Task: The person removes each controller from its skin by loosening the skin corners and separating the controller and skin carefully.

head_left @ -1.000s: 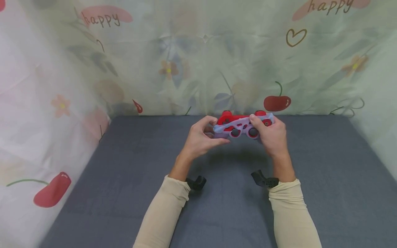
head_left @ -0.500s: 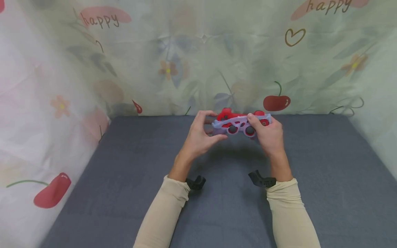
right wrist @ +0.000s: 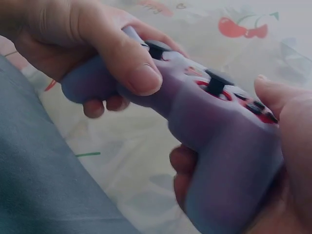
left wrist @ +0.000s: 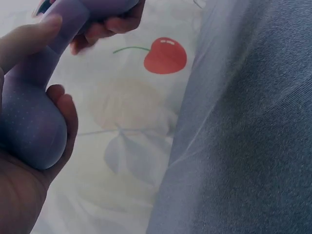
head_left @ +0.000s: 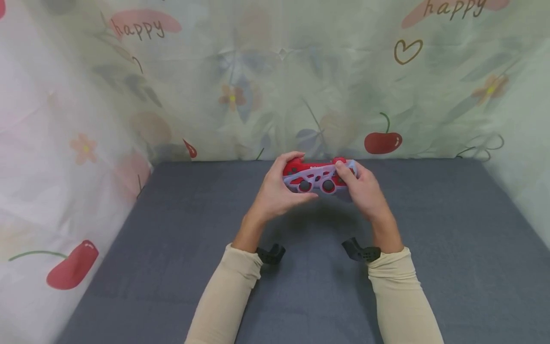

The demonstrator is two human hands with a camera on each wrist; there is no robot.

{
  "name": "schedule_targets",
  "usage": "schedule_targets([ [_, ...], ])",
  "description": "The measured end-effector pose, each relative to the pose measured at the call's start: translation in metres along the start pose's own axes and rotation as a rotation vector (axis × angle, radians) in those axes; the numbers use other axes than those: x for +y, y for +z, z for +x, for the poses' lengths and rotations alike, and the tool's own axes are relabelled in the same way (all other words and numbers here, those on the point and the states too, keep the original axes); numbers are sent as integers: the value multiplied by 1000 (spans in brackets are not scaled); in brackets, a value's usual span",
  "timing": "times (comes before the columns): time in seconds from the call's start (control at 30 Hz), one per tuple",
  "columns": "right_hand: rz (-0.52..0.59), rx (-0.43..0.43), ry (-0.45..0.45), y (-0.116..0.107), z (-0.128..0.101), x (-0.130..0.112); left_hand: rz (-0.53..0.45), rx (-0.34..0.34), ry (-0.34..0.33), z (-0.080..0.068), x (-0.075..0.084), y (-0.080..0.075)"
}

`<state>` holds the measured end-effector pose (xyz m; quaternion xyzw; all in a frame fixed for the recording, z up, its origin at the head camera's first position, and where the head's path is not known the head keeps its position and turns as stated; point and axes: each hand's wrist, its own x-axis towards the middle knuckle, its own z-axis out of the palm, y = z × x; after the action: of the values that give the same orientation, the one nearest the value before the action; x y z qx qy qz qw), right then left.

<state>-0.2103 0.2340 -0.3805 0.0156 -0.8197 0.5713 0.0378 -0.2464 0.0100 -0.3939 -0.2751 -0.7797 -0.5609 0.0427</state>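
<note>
The left hand [head_left: 275, 191] and the right hand [head_left: 365, 191] each curl round one grip of a red game controller [head_left: 319, 174], thumbs on top, holding it in the air just above the far part of the grey bench [head_left: 451, 248]. The lilac silicone cover [right wrist: 214, 136] appears to sit over both grips and the face, so the fitting looks nearly finished, with perhaps only seating left. Red body and black sticks show through its cut-outs.
</note>
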Motion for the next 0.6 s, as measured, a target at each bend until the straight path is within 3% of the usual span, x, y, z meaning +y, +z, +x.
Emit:
schedule_targets([
  [0.13, -32, -36, -112, -6, -1, 3, -23, 40, -30, 0, -2, -7],
  [0.3, -82, 49, -286, -11, 0, 9, -33, 65, -46, 0, -4, -16],
  [0.43, -28, 91, -349, -10, 1, 11, -23, 63, -19, -1, -4, -18],
  [0.6, 28, 72, -397, -10, 2, 12, 3, 90, 8, -1, -5, -21],
])
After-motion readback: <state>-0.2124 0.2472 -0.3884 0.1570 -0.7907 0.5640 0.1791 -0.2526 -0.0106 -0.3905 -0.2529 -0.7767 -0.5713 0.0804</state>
